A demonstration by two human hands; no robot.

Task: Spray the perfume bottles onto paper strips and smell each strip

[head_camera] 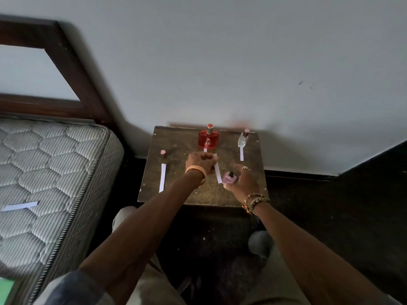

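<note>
Table (pixel 176 139): left hand (pixel 199 161) pinches strip (pixel 218 175); right hand (pixel 244 183), bottle (pixel 229 178).

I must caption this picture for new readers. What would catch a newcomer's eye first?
The red bottle stands out most, at the back middle of the small table. In front of it the left hand pinches a paper strip, while the right hand holds a pink bottle beside it. A spare strip lies on the mattress at the left.
</note>
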